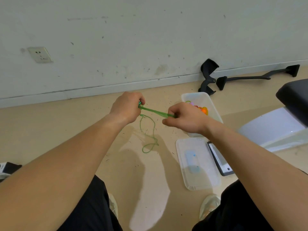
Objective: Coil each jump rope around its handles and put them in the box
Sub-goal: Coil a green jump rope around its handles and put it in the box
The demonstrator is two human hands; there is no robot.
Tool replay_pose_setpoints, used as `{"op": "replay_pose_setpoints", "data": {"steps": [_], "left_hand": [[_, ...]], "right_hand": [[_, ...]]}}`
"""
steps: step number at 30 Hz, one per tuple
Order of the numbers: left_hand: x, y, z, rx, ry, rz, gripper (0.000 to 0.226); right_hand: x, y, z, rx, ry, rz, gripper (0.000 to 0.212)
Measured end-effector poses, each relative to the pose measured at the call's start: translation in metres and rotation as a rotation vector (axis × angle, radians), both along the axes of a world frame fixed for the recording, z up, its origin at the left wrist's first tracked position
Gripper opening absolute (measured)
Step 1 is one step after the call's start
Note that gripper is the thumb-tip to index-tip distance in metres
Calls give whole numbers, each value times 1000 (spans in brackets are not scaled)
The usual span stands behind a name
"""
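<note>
Both fists grip the green rope (155, 112), left hand (126, 107) higher, right hand (185, 118) nearer the box (215, 107). The slack hangs below, closer to the left hand.

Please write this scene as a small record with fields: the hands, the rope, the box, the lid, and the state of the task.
left hand: left hand closed on one end of the green jump rope
right hand: right hand closed on the other end of the taut strands
rope: several strands stretched between the hands; a loose loop hangs down to the floor
box: clear box, open, coloured ropes already inside
lid: lid flat on the floor, near the box
task state: green rope not yet in the box
</note>
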State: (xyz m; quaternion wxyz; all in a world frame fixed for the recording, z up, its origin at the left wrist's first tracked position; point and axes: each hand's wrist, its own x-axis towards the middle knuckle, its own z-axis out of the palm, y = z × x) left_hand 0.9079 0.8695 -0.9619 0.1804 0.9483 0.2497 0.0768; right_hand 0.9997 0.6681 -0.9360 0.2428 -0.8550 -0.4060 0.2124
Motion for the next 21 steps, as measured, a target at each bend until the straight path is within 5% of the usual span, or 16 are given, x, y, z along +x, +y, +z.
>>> {"op": "replay_pose_setpoints", "data": {"steps": [2, 6, 17, 21], "left_hand": [[-3, 6, -1, -23, -11, 8, 30], [-12, 16, 1, -46, -30, 36, 28], [-29, 28, 9, 45, 79, -49, 27], [-35, 38, 20, 136, 113, -113, 32]], "right_hand": [[0, -3, 1, 106, 150, 11, 35], [-6, -6, 0, 63, 65, 34, 7], [-21, -5, -8, 299, 311, 30, 5], [-11, -10, -16, -69, -87, 91, 11]]}}
